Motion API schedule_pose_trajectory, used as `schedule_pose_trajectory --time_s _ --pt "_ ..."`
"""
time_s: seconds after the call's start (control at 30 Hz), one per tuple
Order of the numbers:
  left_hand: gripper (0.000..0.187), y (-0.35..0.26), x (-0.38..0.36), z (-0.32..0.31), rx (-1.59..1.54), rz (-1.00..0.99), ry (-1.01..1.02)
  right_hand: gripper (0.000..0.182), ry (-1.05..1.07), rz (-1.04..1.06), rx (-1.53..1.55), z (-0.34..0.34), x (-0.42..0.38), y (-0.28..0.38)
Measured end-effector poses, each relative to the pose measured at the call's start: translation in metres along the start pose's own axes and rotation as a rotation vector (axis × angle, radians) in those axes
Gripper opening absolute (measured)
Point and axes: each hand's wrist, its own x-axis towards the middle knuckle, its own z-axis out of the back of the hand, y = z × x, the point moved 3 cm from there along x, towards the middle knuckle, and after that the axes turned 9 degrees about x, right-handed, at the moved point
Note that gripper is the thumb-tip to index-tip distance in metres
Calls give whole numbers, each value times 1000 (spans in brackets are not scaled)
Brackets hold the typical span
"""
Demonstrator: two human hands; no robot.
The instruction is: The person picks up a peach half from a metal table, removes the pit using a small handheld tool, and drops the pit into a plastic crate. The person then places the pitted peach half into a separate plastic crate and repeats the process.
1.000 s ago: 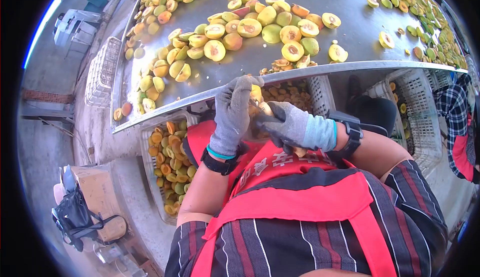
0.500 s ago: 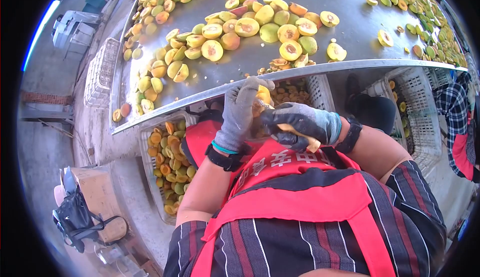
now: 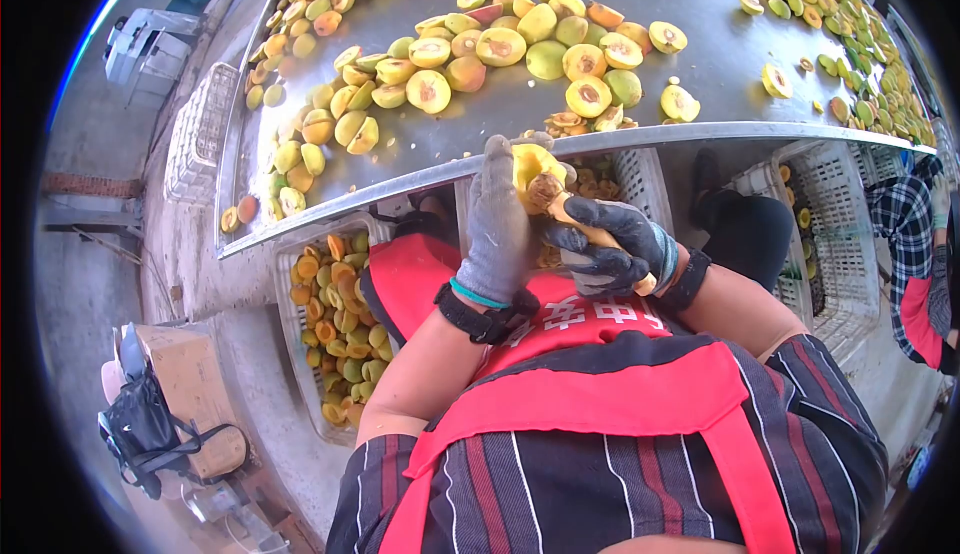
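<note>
My left hand (image 3: pixel 496 216), in a grey glove, is closed round a yellow peach half (image 3: pixel 536 160) just off the table's near edge. The cut side of the fruit faces my right hand. My right hand (image 3: pixel 615 244), in a dark-coated glove, grips a wooden-handled tool (image 3: pixel 592 233). A brown, rough lump that looks like a peach pit (image 3: pixel 545 191) sits at the tool's front end, against the peach half. The lump hides the tool's head. Below my hands, a crate of cut fruit pieces shows only in part.
Many peach halves (image 3: pixel 500 47) lie on the metal table (image 3: pixel 420 164). A crate of fruit halves (image 3: pixel 342 329) stands lower left, and a white crate (image 3: pixel 838 224) at right. A co-worker in a checked sleeve (image 3: pixel 898 209) is at far right. Boxes and a black backpack (image 3: pixel 148 429) lie left.
My left hand has opened out somewhat around the peach half, baring its cut side. The brown lump now shows at the tool's end, and my right hand has turned slightly.
</note>
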Motion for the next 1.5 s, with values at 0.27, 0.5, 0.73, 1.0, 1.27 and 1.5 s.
schedule_pose_trajectory --time_s 0.27,0.5,0.73,1.0,1.27,1.5 --pt "50 -50 -37 73 151 -154 -240 30 -216 100 -535 -3 -16 23" --pt "38 -151 -105 178 1601 20 -617 30 -713 -159 -1761 13 -42 38" --pt "50 -131 60 200 1730 -182 -562 32 -914 -162 -1381 -22 -28 23" --pt "41 -96 54 118 1065 -151 -44 30 -816 311 -1016 -16 -26 27" --pt "62 -52 -10 32 502 -247 427 33 -625 510 -916 -34 7 38" --pt "66 -13 -26 17 205 -387 208 34 -552 467 -838 -26 10 7"
